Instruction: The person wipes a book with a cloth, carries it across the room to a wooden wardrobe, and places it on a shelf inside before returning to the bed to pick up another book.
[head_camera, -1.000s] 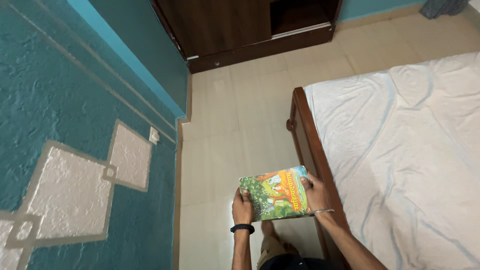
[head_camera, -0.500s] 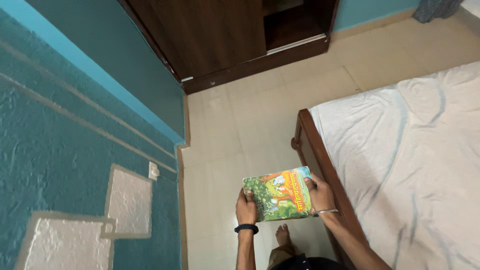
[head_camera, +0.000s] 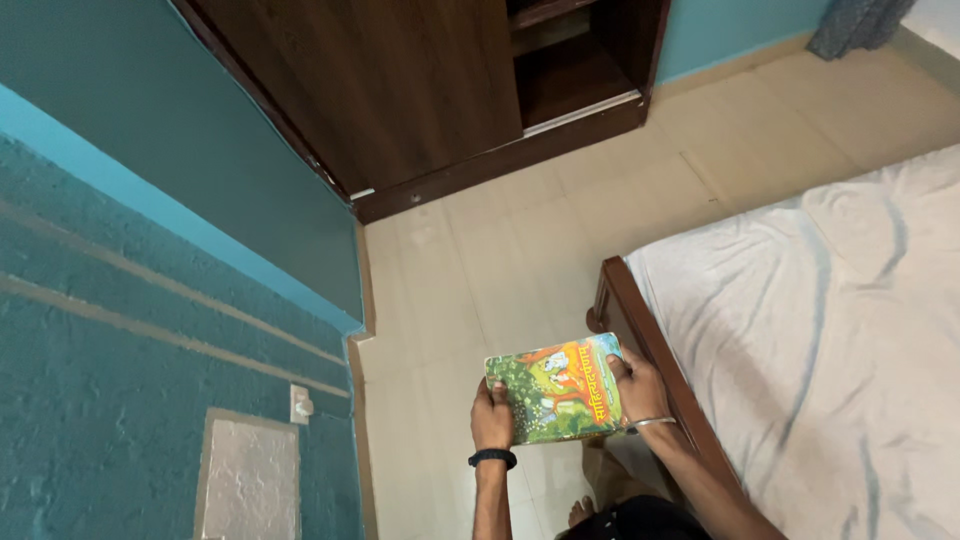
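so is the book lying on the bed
No, the book is held above the floor between the left hand and right hand, beside the bed.

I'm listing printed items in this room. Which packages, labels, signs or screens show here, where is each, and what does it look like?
Book: held flat between left hand and right hand above the tiled floor; rectangular, cover a green, orange and blue picture with a yellow strip of print along one edge.
No packages, signs or screens in view.
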